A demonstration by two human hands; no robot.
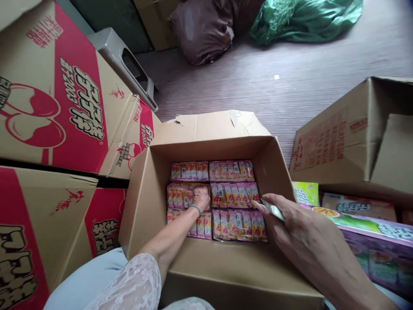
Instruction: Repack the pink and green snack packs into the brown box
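An open cardboard box (pixel 226 262) stands in front of me. Inside lie two columns of clear-wrapped packs of candy (pixel 234 194) in pink and yellow wrappers. My left hand (pixel 201 198), with a green bracelet at the wrist, reaches down into the box. Its fingers are curled over the right end of the middle-left candy pack (pixel 177 196); the fingertips are hidden. Over the box's right side, my right hand (pixel 297 224) is closed, pinching a small whitish object (pixel 273 209) between thumb and fingers. Its exact kind is unclear.
Red-and-tan printed cartons (pixel 80 99) are stacked at the left, by a grey stool (pixel 125 60). On the right are another open carton (pixel 335 133) and a purple-green candy package (pixel 374 249). Brown (pixel 203 30) and green sacks (pixel 306 21) lie on the floor behind.
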